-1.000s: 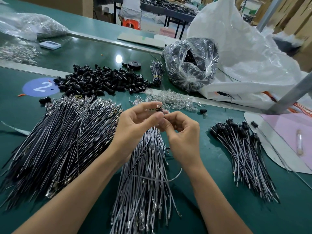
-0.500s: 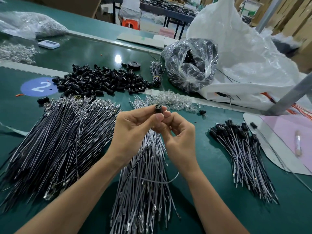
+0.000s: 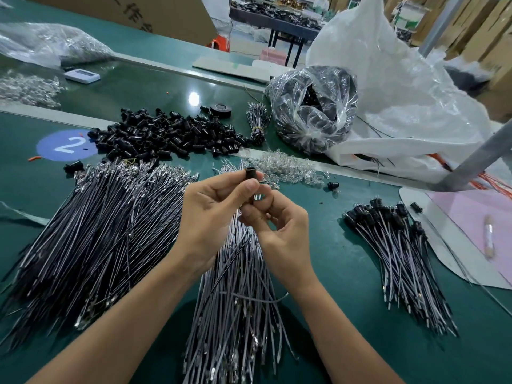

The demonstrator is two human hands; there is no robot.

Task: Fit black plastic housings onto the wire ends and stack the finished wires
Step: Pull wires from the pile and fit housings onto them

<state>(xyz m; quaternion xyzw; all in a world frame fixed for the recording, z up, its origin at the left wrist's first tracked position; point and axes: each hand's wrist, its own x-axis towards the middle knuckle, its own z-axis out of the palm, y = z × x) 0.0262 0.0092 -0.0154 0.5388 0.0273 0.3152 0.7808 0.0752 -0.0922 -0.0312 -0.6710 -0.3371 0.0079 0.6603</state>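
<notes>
- Head view, centre: left hand [image 3: 213, 214] clamped on one black housing [image 3: 251, 173], pinched at the barrel between thumb and forefinger, open mouth turned up and away from the body. Likely held this way to keep the bore in line with what enters from below.
- Right hand [image 3: 279, 225] just beneath and touching the left, fingers curled in, thumb and forefinger closed at the housing's lower end, seemingly on the wire [image 3: 230, 263] trailing down from there. Entry point hidden by fingertips, so cannot tell how far seated.
- Both wrists lifted off the desk [image 3: 346, 300], forearms converging from the lower corners. Work raised above the middle bundle of bare wires [image 3: 241, 314], presumably to watch the joint and pull without snagging.
- Supplies fanned within reach: loose housings [image 3: 166, 137] heaped at the far side, big heap of dark wires [image 3: 97, 231] to the left, clear bulbs [image 3: 285, 167] just beyond the hands.
- Finished wires [image 3: 393, 245] stacked well apart to the right, capped ends pointing away, tails toward the body. Laid parallel, probably for easy bundling.
- Judged step: seating this housing on its wire end, with placing on the right-hand stack not yet done.
- Farther back: clear bag of black parts [image 3: 313, 106] leaning against a white sack [image 3: 401, 79], and a blue disc marked 2 [image 3: 66, 145] at the left.
</notes>
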